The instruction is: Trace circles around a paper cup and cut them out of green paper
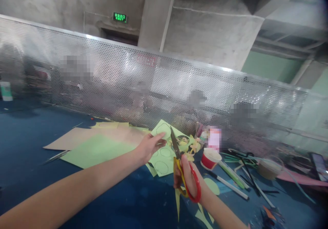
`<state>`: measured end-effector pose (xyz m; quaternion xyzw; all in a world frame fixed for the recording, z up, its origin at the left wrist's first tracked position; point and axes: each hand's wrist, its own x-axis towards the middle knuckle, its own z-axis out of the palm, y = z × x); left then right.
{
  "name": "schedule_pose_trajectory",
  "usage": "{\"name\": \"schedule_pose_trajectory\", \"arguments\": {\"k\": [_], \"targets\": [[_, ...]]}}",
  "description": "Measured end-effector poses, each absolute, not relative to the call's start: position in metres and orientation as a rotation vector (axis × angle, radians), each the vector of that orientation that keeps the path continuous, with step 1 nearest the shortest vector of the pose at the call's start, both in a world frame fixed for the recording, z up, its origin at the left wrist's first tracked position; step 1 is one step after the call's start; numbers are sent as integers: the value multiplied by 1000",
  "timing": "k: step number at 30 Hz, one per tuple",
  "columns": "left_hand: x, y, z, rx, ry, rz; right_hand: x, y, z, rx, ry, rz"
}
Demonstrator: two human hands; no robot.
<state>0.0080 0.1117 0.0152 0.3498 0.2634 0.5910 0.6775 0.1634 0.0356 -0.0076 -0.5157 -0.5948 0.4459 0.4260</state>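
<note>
You were midway through cutting, your left hand (150, 146) pinching the green paper sheet (162, 154) over the table (25, 143) while your right hand (188, 181) gripped the scissors (179, 160), blades seemingly parted, calling next for a steady closing snip.
</note>
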Motion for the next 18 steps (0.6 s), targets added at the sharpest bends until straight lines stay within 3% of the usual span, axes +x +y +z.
{"name": "schedule_pose_trajectory", "arguments": {"k": [18], "targets": [[8, 103, 15, 1016, 715, 1295, 165, 35, 3, -1254, -1501, 1306]]}}
